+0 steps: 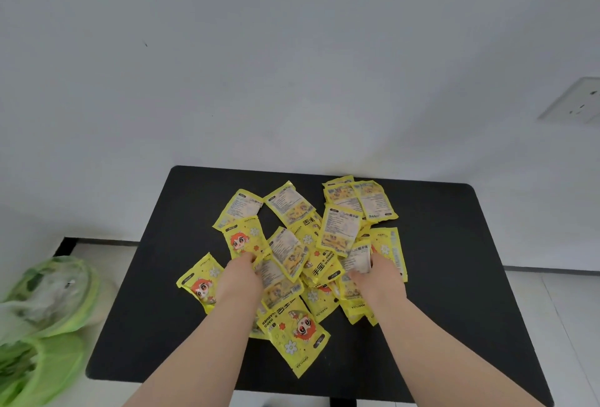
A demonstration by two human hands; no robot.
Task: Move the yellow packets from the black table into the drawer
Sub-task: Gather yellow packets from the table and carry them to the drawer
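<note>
1. Bare left hand (pixel 242 273): grip buried in the pile, so I cannot tell its state; right hand (pixel 376 273): grip pinches one packet.
2. Matte black, round-cornered tabletop (pixel 146 309).
3. Glossy, crinkled rectangular yellow packets (pixel 341 231) lie heaped mid-tabletop.

Plain white wall (pixel 292 49) with a socket (pixel 574 101); pale tiled floor (pixel 552 293), green bags (pixel 48 309) at left

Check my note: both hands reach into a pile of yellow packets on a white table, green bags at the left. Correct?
No. The table is black, not white; the head view shows it. The left hand and right hand reach into the yellow packets, green bags at left.
</note>
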